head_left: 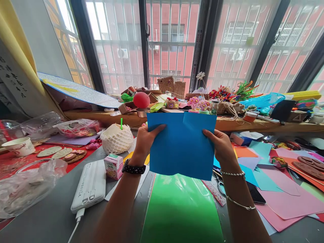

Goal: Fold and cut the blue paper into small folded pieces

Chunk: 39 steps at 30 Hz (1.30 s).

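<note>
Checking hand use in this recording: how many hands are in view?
2: the left hand holds the blue sheet at its left edge, and the right hand holds its right edge. No other shows, though the sheet hides what is behind it.

"What's at the middle of the frame?"

"A blue sheet (181,145), plain and matte, a little wider than tall."

"Flat on the tabletop?"

"No, raised and turned broadside to the view. The left hand (146,138) pinches its left edge and the right hand (219,139) its right, each thumb lying across the near face."

"Is it smooth?"

"Mostly. A short crease runs down from the top edge, just right of its middle, with a paler patch beside it."

"And the bottom edge?"

"Slightly wavy, with a small dip near the middle. The lower right corner sits a bit lower in the frame than the lower left."
</note>
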Each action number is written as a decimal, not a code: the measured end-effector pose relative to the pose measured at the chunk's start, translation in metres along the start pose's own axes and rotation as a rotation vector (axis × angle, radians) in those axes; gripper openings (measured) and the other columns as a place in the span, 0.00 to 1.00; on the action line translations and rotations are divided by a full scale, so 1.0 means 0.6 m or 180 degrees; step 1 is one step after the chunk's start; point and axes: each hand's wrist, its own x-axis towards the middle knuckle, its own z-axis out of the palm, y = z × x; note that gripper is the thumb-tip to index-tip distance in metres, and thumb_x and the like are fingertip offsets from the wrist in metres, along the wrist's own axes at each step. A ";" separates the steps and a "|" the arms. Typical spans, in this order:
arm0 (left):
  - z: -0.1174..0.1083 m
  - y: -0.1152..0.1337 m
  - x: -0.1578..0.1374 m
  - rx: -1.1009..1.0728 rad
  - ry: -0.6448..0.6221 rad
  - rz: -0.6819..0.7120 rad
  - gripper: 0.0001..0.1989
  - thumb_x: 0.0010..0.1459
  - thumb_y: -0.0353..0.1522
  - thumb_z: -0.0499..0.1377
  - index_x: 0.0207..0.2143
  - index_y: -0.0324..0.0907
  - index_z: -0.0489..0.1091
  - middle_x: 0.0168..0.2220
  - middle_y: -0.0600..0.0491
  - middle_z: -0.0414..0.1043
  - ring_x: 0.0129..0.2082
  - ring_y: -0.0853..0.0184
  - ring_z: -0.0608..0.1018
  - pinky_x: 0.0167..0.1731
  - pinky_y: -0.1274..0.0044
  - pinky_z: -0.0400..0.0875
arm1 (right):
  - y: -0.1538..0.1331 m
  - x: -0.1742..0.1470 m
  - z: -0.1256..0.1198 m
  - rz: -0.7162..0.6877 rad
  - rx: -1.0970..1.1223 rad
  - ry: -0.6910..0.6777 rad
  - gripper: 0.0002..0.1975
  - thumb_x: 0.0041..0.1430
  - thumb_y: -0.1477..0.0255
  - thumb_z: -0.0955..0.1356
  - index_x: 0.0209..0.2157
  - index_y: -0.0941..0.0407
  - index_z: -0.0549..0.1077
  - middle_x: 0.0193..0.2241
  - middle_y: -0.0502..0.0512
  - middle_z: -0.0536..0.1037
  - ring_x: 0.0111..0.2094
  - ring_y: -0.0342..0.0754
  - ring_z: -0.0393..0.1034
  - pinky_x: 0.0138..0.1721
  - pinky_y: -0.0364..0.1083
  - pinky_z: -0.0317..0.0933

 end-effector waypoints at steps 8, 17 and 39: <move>0.001 -0.001 -0.002 0.0093 0.0076 0.0141 0.16 0.35 0.38 0.66 0.29 0.39 0.73 0.26 0.53 0.75 0.24 0.65 0.75 0.27 0.75 0.70 | 0.005 0.003 0.002 0.0323 0.0195 -0.0003 0.13 0.36 0.66 0.73 0.27 0.57 0.74 0.20 0.49 0.77 0.18 0.43 0.68 0.21 0.41 0.65; -0.001 -0.003 0.000 0.0238 0.0166 0.0273 0.16 0.36 0.38 0.65 0.29 0.38 0.73 0.27 0.52 0.75 0.26 0.64 0.75 0.28 0.73 0.71 | 0.011 0.005 0.002 0.0127 0.0023 -0.0193 0.13 0.39 0.64 0.72 0.28 0.57 0.74 0.23 0.50 0.77 0.21 0.43 0.69 0.22 0.41 0.65; 0.003 0.000 0.001 0.0055 0.0156 0.0158 0.19 0.34 0.37 0.66 0.31 0.37 0.72 0.28 0.51 0.75 0.26 0.64 0.76 0.28 0.74 0.71 | 0.009 0.011 -0.006 0.0272 0.0183 -0.0243 0.13 0.37 0.65 0.72 0.28 0.56 0.75 0.22 0.50 0.77 0.20 0.43 0.69 0.23 0.42 0.65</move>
